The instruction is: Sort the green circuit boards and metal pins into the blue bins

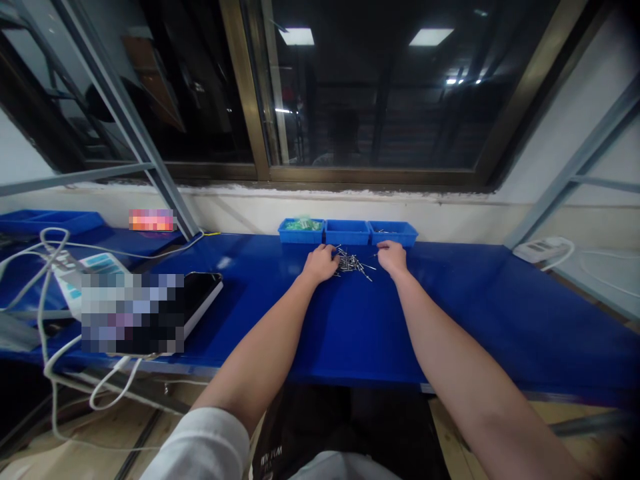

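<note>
A loose heap of thin silvery metal pins (353, 262), perhaps rivets or nails, lies on the blue table (350, 333). My left hand (321, 263) rests at the heap's left edge with its fingers curled against the pins; whether it grips one is hidden. To the right of the heap, my right hand (393, 258) is closed in a pinch, and a small thin pin sticks out from its fingertips toward the heap. Just beyond the hands stand three blue bins: the left bin (301, 237) holds green-tinted pieces, the middle bin (347, 233) shows nothing inside, and the right bin (394, 233) holds a few small pieces.
A dark-screened device (203, 293) and white cables (45, 320) lie at the left. A white power strip (543, 249) sits at the right end. Metal frame posts (173, 200) rise on both sides, and a window (375, 100) is behind the table.
</note>
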The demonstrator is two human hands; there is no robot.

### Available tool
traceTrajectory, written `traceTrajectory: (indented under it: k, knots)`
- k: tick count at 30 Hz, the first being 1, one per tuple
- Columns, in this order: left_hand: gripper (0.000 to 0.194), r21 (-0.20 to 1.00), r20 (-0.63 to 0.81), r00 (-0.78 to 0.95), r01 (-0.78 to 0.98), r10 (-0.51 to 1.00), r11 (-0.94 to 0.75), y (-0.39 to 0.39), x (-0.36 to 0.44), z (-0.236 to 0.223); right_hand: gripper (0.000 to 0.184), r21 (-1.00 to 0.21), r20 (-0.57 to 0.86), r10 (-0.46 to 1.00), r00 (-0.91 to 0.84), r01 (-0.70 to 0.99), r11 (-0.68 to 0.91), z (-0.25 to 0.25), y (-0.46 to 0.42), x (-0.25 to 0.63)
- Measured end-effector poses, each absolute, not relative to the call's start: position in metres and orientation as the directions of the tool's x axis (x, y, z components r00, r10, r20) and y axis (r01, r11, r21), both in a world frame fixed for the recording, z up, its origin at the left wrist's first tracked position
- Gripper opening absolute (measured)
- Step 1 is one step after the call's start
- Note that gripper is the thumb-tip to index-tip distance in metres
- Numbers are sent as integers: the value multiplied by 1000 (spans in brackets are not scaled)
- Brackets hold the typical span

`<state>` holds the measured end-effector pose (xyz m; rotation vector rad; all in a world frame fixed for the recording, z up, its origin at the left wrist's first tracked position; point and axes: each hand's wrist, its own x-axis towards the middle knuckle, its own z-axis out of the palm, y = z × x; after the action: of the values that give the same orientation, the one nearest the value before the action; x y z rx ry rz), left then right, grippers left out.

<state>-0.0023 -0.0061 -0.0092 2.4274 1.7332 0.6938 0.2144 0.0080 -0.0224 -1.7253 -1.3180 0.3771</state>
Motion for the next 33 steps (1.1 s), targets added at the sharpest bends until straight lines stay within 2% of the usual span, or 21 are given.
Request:
traceTrajectory:
  k: [3,7,13,18,22,27,30,33]
  knots:
    - [35,320,312,264,875,913,-363,-6,-2,-9,34,-722,236,898,371,686,-93,-25,7,215]
    - [34,317,304,266,877,915,-361,-7,-2,-8,36,-689,289,901,324,724,-39,-31,9,215]
    - [34,314,298,274,876,914,-365,-7,-2,-8,18,-619,284,918,277,784,-45,-31,6,214]
    - [33,309,304,283,874,910,-375,-6,-2,-9,17,-547,260,938,231,835,-54,-26,4,212]
    - [32,313,317,286,868,904,-384,-6,-2,-9,21,-578,275,943,189,816,5,-23,3,208]
    - [31,326,340,294,854,893,-405,-6,-1,-9,35,-637,394,917,65,738,221,-16,2,201]
    - [30,334,354,305,842,884,-424,-5,-1,-9,32,-596,447,894,-4,744,302,-14,2,198]
    - [29,334,362,313,836,878,-435,-5,0,-9,28,-658,431,902,-1,684,316,-15,2,196]
